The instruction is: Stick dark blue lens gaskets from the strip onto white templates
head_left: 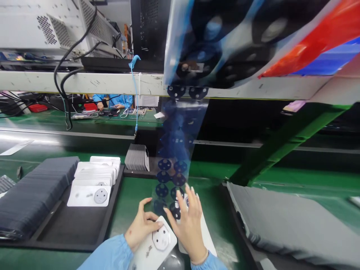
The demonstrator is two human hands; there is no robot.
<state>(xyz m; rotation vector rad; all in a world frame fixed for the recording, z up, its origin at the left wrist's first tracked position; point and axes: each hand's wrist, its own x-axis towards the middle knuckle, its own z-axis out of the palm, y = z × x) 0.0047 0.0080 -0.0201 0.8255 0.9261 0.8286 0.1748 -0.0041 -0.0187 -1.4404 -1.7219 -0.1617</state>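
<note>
Work appears partway: the left hand (pixel 143 227) pinches a white panel (pixel 153 249), stacked panels (pixel 88 195) lie to its left, and the right hand (pixel 189 227), fingers spread, gripping nothing visible, adjoins film (pixel 184 120) bearing unused discs (pixel 162 190).

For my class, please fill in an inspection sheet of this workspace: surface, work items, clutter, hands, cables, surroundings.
Surface: green tabletop, partly reflective
Work items: white plate with a socket-like face; hanging film with dark discs; overlapping white plates in the left tray
Clutter: loose white sheet, far left
Hands: left holds the white plate; right, fingers spread, at the film's lower end
Cables: black, looped, over the shelf edge
Surroundings: another person's blue sleeves beyond
</note>
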